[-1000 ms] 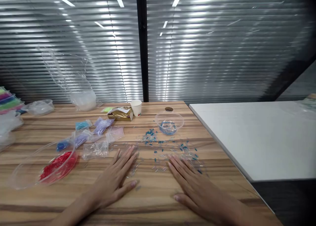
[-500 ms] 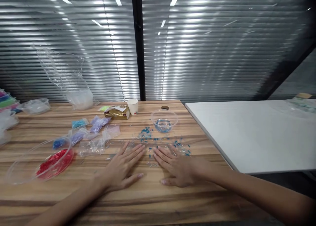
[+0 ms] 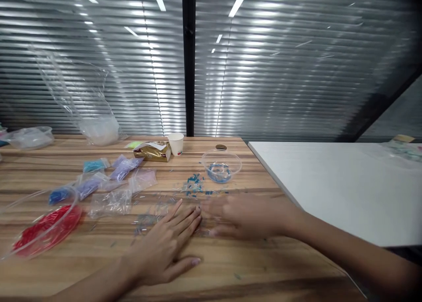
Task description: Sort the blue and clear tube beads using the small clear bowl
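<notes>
My left hand [image 3: 171, 245] lies flat on the wooden table, fingers stretched out and thumb apart. Clear tube-shaped beads [image 3: 145, 220] are scattered just beyond and left of it. My right hand [image 3: 244, 216] is blurred by motion, fingers reaching left close to the left fingertips and thumb apart. Past both hands lies a loose pile of small blue tube beads [image 3: 194, 183]. Behind them a clear round plastic bowl [image 3: 235, 163] has blue beads in its bottom. What is under the palms is hidden.
At left stands a clear container with red beads [image 3: 49, 229]. Small bags of purple beads [image 3: 127, 168] and a crumpled clear bag [image 3: 114, 201] lie near it. Farther back are a gold packet [image 3: 153, 152] and a paper cup [image 3: 176, 143]. A white tabletop [image 3: 329, 183] adjoins at right.
My right hand has turned and swept over the beads at the right, its fingers now pointing left. My left hand stays flat and appears slightly nearer. The view has shifted a little.
</notes>
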`<state>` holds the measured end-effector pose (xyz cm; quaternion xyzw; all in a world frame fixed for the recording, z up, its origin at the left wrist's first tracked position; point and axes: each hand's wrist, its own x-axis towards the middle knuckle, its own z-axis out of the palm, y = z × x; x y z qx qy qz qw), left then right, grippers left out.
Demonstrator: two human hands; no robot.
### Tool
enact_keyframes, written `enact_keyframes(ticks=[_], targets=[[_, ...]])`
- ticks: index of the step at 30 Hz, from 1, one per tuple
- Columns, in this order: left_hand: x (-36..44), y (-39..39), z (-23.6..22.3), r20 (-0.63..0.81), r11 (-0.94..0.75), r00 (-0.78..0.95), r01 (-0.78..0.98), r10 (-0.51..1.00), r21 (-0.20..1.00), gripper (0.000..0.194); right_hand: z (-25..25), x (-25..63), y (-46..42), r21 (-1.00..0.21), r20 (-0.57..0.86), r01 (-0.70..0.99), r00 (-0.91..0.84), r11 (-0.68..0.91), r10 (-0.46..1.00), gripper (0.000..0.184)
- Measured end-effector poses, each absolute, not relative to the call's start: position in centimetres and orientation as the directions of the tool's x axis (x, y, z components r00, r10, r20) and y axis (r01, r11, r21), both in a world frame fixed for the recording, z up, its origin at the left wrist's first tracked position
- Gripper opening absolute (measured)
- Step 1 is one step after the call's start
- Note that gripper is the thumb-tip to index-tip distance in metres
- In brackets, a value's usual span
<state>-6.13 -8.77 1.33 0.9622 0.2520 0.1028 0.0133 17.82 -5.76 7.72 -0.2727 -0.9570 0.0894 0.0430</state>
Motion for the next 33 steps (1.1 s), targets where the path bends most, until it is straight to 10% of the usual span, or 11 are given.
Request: enact_keyframes(ticks=[14, 33], targets=[[-7.0, -8.1, 2.2, 0.527, -0.906, 0.785, 0.418, 0.325, -0.065, 0.034, 0.4, 17.1, -5.3, -0.068, 0.183, 0.514, -0.836, 0.855, 0.517, 0.055], [-9.4, -8.5, 0.1, 0.684, -0.749, 0.361, 0.507, 0.633, 0.426, 0.030, 0.0, 18.1, -5.1, -0.058, 0.283, 0.512, -0.815, 0.857, 0.506, 0.050]])
